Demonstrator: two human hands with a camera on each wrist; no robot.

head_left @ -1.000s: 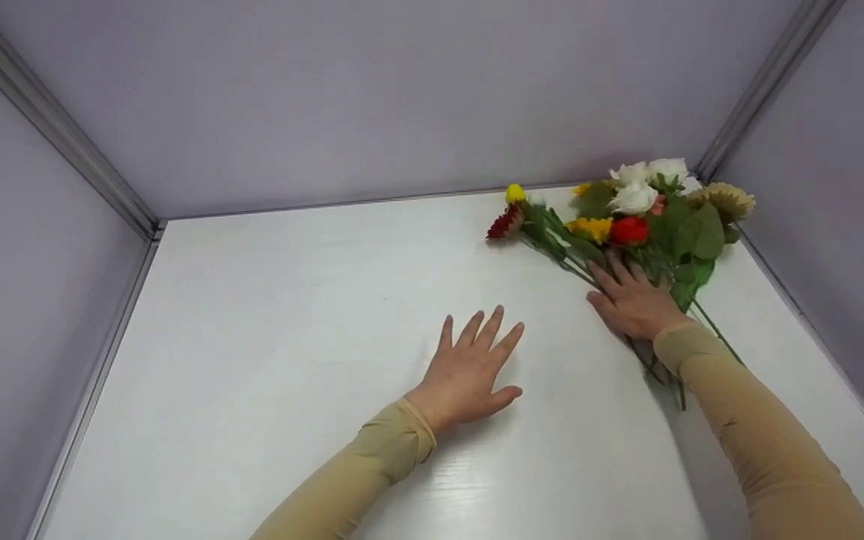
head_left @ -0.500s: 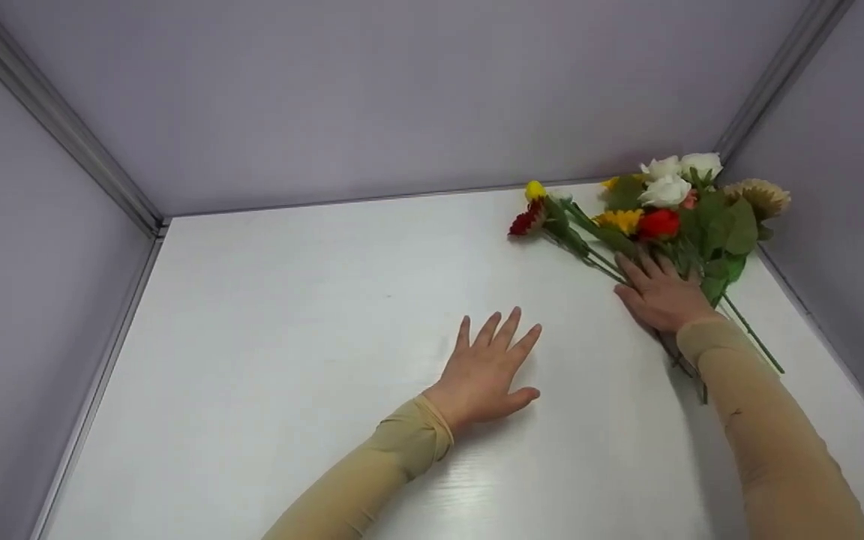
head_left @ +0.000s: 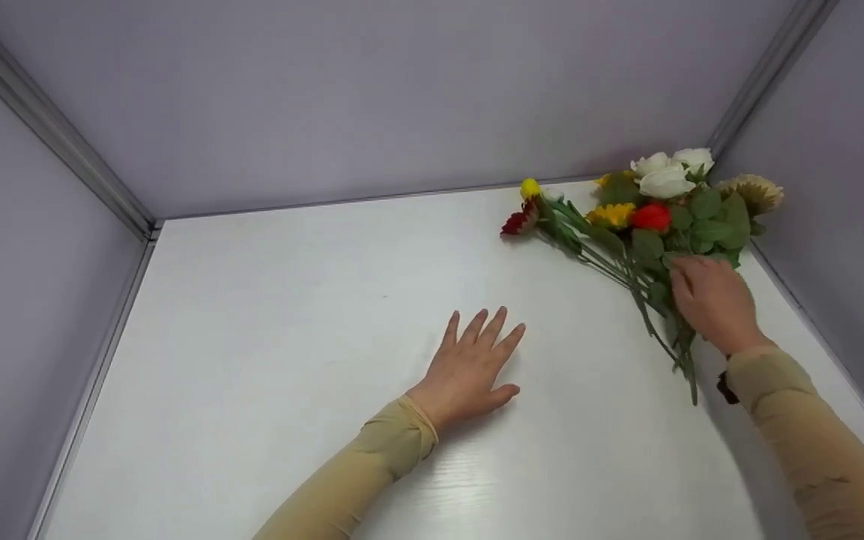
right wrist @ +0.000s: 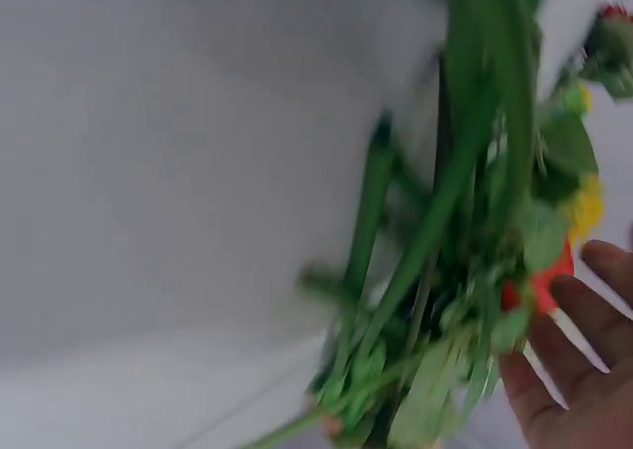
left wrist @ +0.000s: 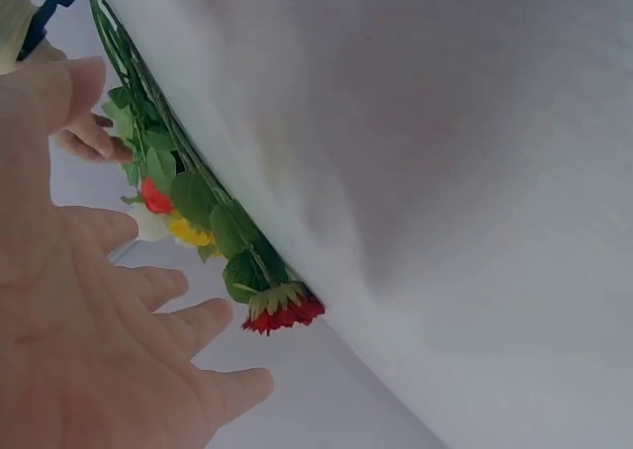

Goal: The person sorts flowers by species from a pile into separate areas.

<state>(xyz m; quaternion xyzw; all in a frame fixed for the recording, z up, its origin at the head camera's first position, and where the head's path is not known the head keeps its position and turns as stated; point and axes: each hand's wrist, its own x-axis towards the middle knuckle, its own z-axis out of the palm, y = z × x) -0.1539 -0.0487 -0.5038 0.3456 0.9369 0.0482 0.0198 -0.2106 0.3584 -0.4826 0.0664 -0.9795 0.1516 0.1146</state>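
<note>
See flower bunch (head_left: 648, 244) lying far R on white table (head_left: 289, 337), nr corner of grey walls (head_left: 402, 97), w/ blooms twd back + stems twd front. Find R hand (head_left: 717, 300) at leaves (head_left: 708, 231), w/ fingers loosely bent, gripping nothing visibly, can't tell if touching; then L hand (head_left: 468, 373), well apart, palm-down, w/ fingers spread wide, holding nothing, + tan sleeves (head_left: 814, 435) on both arms.

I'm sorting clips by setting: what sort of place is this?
Probably an indoor booth or partitioned workstation: flat greyish-lilac wall panels stand on three sides of a flat white tabletop, with straight grey metal corner posts where they meet.
</note>
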